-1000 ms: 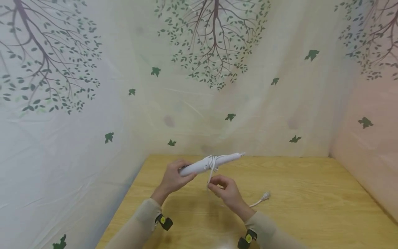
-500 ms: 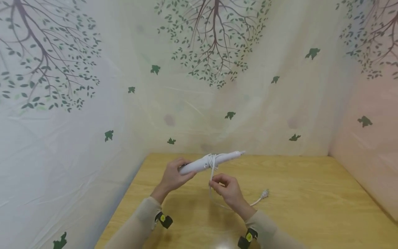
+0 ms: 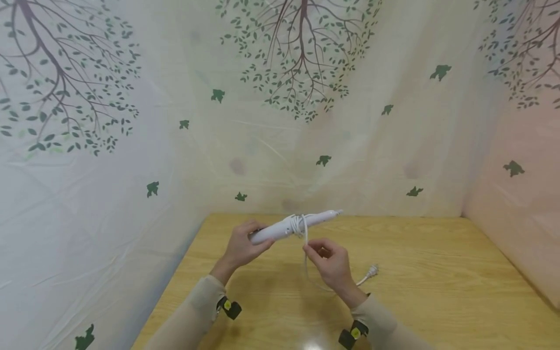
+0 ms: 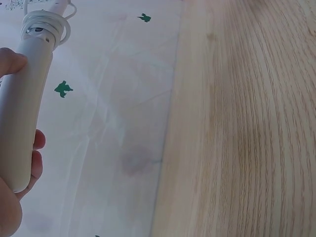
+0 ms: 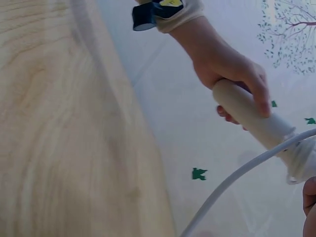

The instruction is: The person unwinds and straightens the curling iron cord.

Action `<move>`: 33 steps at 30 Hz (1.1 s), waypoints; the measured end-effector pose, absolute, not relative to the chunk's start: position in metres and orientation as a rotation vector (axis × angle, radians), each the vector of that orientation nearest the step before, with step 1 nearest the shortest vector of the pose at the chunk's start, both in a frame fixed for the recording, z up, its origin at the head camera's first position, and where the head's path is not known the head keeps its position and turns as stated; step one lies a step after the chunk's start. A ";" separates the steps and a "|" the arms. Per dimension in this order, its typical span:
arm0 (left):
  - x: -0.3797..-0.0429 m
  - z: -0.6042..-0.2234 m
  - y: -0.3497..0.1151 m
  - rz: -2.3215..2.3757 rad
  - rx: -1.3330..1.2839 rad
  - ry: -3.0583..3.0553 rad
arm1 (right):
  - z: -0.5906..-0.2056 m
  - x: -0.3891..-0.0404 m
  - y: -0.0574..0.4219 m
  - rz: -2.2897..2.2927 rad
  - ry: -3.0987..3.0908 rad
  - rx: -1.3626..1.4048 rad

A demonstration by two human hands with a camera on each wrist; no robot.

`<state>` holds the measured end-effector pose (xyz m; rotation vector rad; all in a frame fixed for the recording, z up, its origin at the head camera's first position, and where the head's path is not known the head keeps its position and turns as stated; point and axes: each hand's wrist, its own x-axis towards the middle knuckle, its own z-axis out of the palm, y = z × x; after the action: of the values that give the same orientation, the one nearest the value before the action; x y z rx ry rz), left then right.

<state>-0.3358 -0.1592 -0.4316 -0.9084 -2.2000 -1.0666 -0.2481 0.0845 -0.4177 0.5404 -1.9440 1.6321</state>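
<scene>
In the head view my left hand (image 3: 242,247) grips the thick, rounded end of a white wand-shaped electrical appliance (image 3: 272,233). It is held above the table, its thinner end tilted up to the right. White cord coils (image 3: 297,225) circle its middle. My right hand (image 3: 333,263) pinches the power cord (image 3: 305,265) just below those coils, between thumb and fingertips. From there the loose cord droops and passes behind the right wrist to a plug (image 3: 372,271). The left wrist view shows thumb and fingers around the appliance's smooth body (image 4: 24,98).
A wood-grain table (image 3: 428,272) lies beneath both hands. Pale fabric printed with trees and leaves (image 3: 280,146) encloses its back and sides. Each wrist carries a small black camera, such as the left one (image 3: 229,308).
My right hand has shifted right, drawing the pinched cord across the coils toward the thin end. The left hand keeps its grip with hardly any movement.
</scene>
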 end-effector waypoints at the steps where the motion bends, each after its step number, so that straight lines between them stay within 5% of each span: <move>1: -0.336 -0.432 -0.160 -1.064 -0.910 -2.197 | -0.418 -0.251 0.086 1.616 -1.934 0.545; 13: -0.336 -0.435 -0.162 -1.082 -0.929 -2.166 | -0.389 -0.279 0.135 1.429 -2.006 0.707; 33: -0.327 -0.435 -0.161 -1.082 -0.953 -2.165 | -0.363 -0.319 0.210 1.063 -2.138 0.440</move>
<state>-0.3272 -0.1614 -0.4350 -0.9527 -2.1654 -1.0815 -0.3191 0.2101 -0.3632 0.4401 -2.1385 1.0633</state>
